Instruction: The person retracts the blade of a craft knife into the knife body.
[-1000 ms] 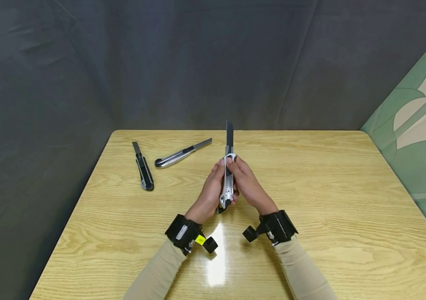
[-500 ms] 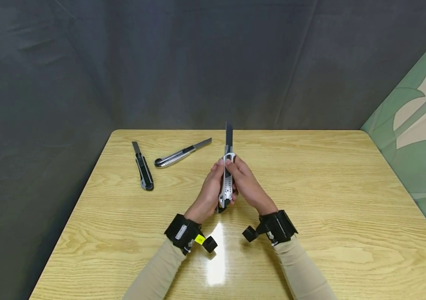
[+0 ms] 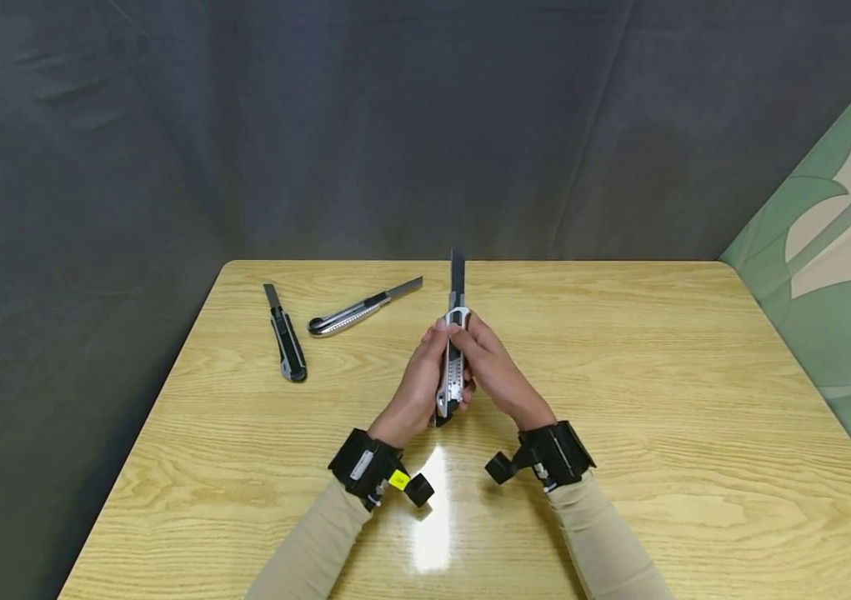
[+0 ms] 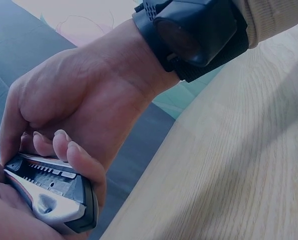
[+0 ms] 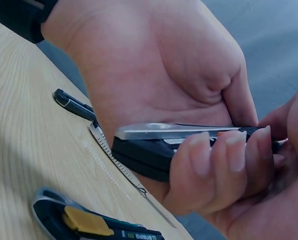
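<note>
In the head view, both hands hold a silver-and-black snap-off utility knife [image 3: 453, 367] upright over the table, its long blade [image 3: 458, 271] extended away from me. My left hand [image 3: 419, 379] grips the handle from the left. My right hand [image 3: 496, 367] grips it from the right, its thumb on the front near the slider. In the left wrist view, curled fingers wrap the knife's butt [image 4: 58, 200]. A handle with a yellow insert [image 5: 88, 220] shows low in the right wrist view; whether it is a second held knife I cannot tell.
On the left of the wooden table [image 3: 665, 400] lie two more utility knives with blades out: a black one [image 3: 290, 346] and a silver one [image 3: 350, 317]. A dark cloth [image 3: 425, 125] hangs behind, and a green-patterned panel [image 3: 845, 317] stands at the right.
My right thumb has slid slightly toward me along the knife. The blade tip sits a little lower, so slightly less blade shows. The knives on the table have not moved.
</note>
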Available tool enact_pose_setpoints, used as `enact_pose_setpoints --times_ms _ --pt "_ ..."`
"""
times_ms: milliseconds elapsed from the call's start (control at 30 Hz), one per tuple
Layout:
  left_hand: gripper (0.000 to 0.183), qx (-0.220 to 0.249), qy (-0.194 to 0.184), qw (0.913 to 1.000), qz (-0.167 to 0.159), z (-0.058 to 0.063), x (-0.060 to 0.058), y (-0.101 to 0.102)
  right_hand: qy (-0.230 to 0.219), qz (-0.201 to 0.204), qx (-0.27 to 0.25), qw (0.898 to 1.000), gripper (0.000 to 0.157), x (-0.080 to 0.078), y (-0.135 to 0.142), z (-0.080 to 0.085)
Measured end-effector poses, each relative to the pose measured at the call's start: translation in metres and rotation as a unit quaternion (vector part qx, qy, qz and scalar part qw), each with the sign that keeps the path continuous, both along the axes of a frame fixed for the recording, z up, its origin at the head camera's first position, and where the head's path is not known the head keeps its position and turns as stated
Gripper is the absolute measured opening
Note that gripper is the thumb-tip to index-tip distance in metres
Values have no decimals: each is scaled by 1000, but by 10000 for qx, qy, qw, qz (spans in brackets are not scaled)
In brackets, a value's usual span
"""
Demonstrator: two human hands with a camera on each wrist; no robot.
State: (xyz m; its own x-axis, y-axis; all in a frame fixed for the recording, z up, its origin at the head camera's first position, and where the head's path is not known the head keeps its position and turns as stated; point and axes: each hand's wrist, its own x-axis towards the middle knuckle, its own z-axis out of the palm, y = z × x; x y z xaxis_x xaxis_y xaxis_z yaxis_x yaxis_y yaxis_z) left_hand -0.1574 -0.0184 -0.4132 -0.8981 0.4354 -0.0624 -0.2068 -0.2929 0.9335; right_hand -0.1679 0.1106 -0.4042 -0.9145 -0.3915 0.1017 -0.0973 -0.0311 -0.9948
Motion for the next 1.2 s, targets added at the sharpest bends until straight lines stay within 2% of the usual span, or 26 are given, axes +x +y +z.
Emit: enact_pose_setpoints --times_ms 600,1200 --pt "46 42 -68 10000 -30 1 1 0 -20 200 -87 9998 33 0 2 -1" --pt "39 114 -237 9996 81 1 0 -1 75 341 -99 9993 30 0 1 -2"
